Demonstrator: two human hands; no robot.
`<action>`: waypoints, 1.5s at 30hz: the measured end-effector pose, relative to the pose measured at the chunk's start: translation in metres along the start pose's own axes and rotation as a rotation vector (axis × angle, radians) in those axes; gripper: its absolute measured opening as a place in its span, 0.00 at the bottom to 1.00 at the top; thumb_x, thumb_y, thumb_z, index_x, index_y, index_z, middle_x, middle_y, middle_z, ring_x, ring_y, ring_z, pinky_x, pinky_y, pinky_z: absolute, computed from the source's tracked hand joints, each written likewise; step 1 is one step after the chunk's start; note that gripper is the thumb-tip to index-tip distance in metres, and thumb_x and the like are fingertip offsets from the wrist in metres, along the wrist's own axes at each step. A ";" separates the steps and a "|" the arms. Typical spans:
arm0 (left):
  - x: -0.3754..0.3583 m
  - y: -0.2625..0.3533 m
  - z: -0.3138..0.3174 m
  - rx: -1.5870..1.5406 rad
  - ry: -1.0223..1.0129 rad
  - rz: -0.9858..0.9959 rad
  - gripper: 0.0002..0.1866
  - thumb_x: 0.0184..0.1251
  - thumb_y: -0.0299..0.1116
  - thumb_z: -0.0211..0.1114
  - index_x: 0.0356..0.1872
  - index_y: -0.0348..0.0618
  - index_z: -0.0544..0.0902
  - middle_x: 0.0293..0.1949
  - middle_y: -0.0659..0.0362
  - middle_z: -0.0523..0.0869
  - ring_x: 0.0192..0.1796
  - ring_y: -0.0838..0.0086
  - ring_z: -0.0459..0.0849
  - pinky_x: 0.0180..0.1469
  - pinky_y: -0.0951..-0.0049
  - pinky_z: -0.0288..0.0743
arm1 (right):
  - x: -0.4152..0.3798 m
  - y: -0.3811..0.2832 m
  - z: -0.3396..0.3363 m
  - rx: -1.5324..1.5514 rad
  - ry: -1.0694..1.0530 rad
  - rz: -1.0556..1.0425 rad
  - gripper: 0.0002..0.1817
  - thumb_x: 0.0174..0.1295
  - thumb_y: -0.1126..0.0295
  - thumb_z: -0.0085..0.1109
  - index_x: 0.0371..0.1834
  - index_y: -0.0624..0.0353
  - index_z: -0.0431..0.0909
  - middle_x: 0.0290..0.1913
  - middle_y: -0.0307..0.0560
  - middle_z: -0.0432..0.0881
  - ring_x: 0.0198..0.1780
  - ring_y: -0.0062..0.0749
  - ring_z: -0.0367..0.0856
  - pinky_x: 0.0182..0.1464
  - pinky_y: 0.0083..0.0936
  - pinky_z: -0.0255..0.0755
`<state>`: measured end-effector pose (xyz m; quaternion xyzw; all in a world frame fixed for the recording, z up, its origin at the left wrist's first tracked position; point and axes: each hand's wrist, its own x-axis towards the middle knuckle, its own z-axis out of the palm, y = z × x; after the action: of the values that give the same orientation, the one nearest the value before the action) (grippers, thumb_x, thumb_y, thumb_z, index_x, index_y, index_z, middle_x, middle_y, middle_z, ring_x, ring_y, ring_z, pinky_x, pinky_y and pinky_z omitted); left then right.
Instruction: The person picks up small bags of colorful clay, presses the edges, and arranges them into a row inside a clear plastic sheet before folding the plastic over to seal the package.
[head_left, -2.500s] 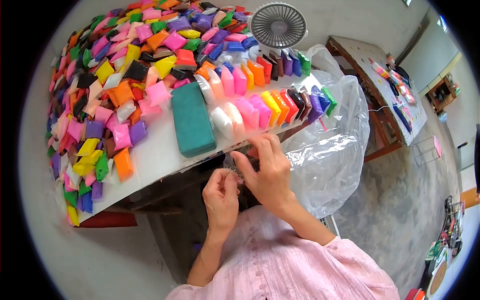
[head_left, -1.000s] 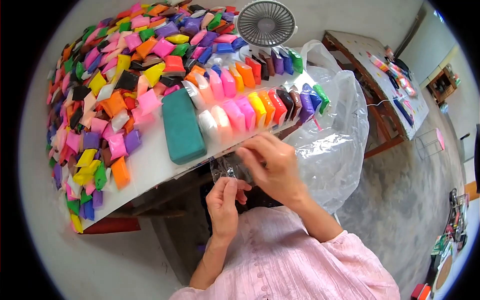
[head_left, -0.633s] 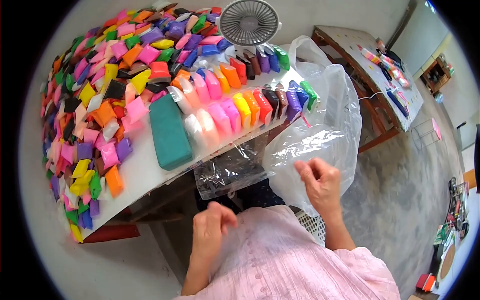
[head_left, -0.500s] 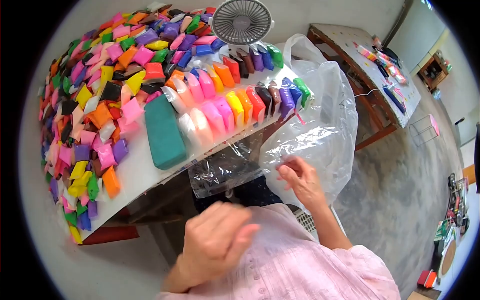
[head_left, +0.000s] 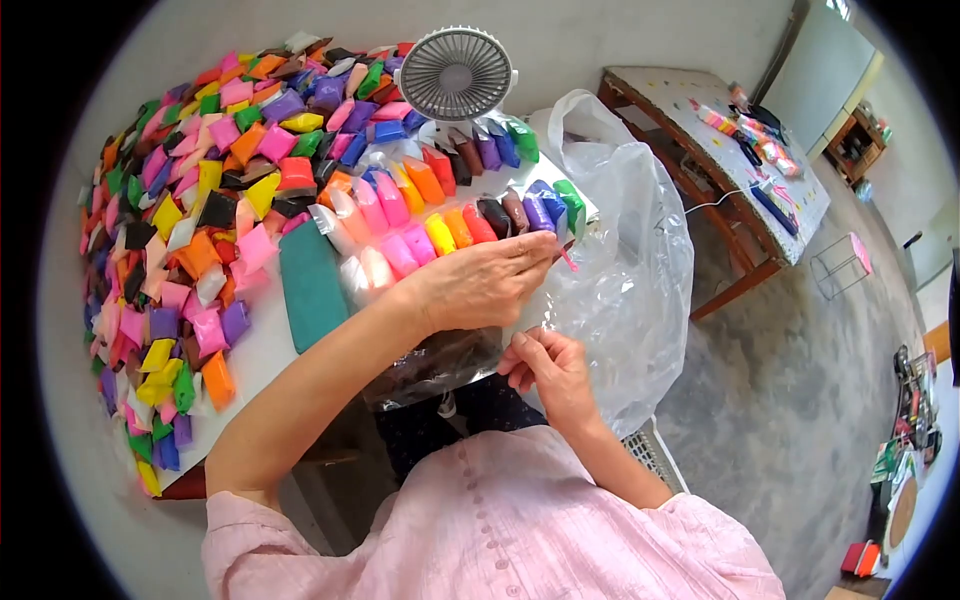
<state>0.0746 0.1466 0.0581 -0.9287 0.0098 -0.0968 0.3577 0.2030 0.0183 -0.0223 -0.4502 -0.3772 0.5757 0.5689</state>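
Observation:
My left hand reaches across the front of the table, fingers together and stretched out. Its fingertips overlap the near ends of the brown and purple packets in the front row. Below it, a clear plastic bag hangs past the table edge. My right hand is closed in a pinch at the right side of this bag; what lies between its fingertips is too small to make out. Two rows of coloured packets stand side by side in clear wrapping, with a yellow packet in the front one. A small pink strip sticks out near my left fingertips.
A large heap of coloured packets covers the table's left side. Beside the rows lies a green block. A round fan stands behind. A big translucent bag hangs at the right, before a second table.
My left hand has moved up and right from in front of my body to the front row. My right hand has moved left and slightly down, its fingers now pinched.

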 end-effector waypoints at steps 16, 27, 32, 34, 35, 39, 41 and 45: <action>0.018 0.003 -0.003 0.007 0.046 0.001 0.23 0.57 0.32 0.60 0.51 0.26 0.83 0.59 0.49 0.82 0.69 0.60 0.75 0.75 0.64 0.64 | 0.000 0.000 -0.003 -0.053 -0.008 0.059 0.14 0.72 0.64 0.55 0.33 0.64 0.81 0.26 0.44 0.85 0.23 0.20 0.78 0.27 0.17 0.71; 0.020 -0.011 0.021 0.037 -0.016 -0.069 0.29 0.60 0.32 0.58 0.62 0.24 0.76 0.64 0.47 0.79 0.71 0.63 0.73 0.78 0.65 0.58 | 0.002 0.004 -0.004 -0.049 0.009 0.051 0.15 0.72 0.64 0.55 0.31 0.63 0.80 0.26 0.44 0.84 0.23 0.20 0.78 0.27 0.17 0.71; 0.022 -0.004 0.021 0.050 -0.012 -0.129 0.26 0.61 0.31 0.58 0.60 0.27 0.78 0.63 0.47 0.80 0.70 0.63 0.75 0.78 0.65 0.59 | 0.001 0.003 -0.007 -0.048 -0.004 0.037 0.17 0.74 0.61 0.55 0.31 0.63 0.80 0.26 0.45 0.84 0.23 0.20 0.78 0.27 0.17 0.71; 0.025 -0.004 0.016 -0.049 0.017 -0.146 0.24 0.61 0.30 0.59 0.59 0.31 0.80 0.61 0.48 0.81 0.69 0.62 0.76 0.77 0.64 0.61 | -0.001 0.002 -0.007 -0.042 -0.011 0.040 0.18 0.75 0.60 0.55 0.31 0.63 0.80 0.26 0.45 0.84 0.23 0.21 0.78 0.27 0.17 0.71; 0.025 -0.005 0.014 -0.145 0.035 -0.143 0.24 0.59 0.29 0.61 0.58 0.33 0.81 0.60 0.48 0.81 0.68 0.62 0.76 0.76 0.63 0.63 | -0.002 0.001 -0.007 -0.038 -0.014 0.041 0.18 0.75 0.60 0.54 0.31 0.63 0.80 0.26 0.45 0.84 0.23 0.21 0.78 0.27 0.18 0.71; 0.020 -0.021 -0.017 -0.407 0.366 -0.343 0.23 0.56 0.25 0.66 0.57 0.41 0.83 0.56 0.49 0.83 0.63 0.59 0.80 0.70 0.59 0.71 | -0.010 -0.002 -0.009 0.030 -0.020 0.025 0.19 0.75 0.58 0.54 0.32 0.64 0.80 0.25 0.45 0.84 0.24 0.22 0.79 0.28 0.18 0.72; 0.008 -0.041 -0.029 -0.546 0.435 -0.519 0.24 0.63 0.29 0.67 0.61 0.39 0.79 0.57 0.47 0.83 0.62 0.56 0.81 0.65 0.60 0.74 | -0.012 0.000 -0.015 0.049 -0.040 0.012 0.19 0.75 0.59 0.55 0.31 0.64 0.80 0.25 0.45 0.83 0.24 0.22 0.79 0.28 0.18 0.73; -0.021 -0.061 -0.038 -0.850 0.294 -0.886 0.29 0.71 0.40 0.65 0.69 0.36 0.72 0.62 0.43 0.81 0.66 0.55 0.79 0.67 0.61 0.72 | -0.024 -0.012 -0.011 -0.285 0.035 -0.194 0.15 0.71 0.63 0.61 0.32 0.63 0.80 0.26 0.42 0.84 0.24 0.19 0.79 0.27 0.17 0.71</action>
<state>0.0439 0.1684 0.1224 -0.8827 -0.2891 -0.3500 -0.1215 0.2156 -0.0058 -0.0126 -0.4977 -0.4865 0.4509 0.5589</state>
